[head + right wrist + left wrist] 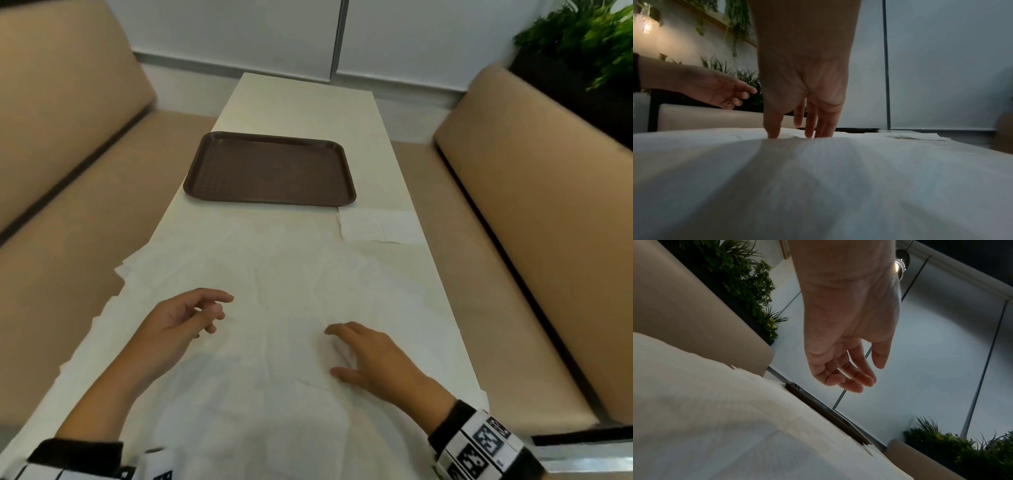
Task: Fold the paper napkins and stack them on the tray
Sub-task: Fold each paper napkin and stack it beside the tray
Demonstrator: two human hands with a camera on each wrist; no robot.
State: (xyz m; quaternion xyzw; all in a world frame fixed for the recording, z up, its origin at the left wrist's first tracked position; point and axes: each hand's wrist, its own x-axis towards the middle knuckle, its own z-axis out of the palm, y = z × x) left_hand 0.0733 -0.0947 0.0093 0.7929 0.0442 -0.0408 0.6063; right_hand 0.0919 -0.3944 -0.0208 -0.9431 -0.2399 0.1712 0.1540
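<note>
Several white paper napkins (274, 274) lie unfolded and overlapping across the near half of the long table; they fill the lower part of both wrist views (715, 426) (818, 178). A dark brown tray (270, 169) sits bare beyond them; its rim (824, 408) shows edge-on in the left wrist view. My left hand (191, 317) hovers above the napkins, fingers loosely curled, holding nothing (846, 369). My right hand (363, 356) rests with straight fingertips (809, 129) pressing on the top napkin. One smaller napkin (380, 228) lies by the tray's near right corner.
Beige padded benches (68, 205) (534, 222) run along both sides of the narrow white table (294, 106). Green plants (589, 37) stand behind the right bench. A pale wall closes the far end.
</note>
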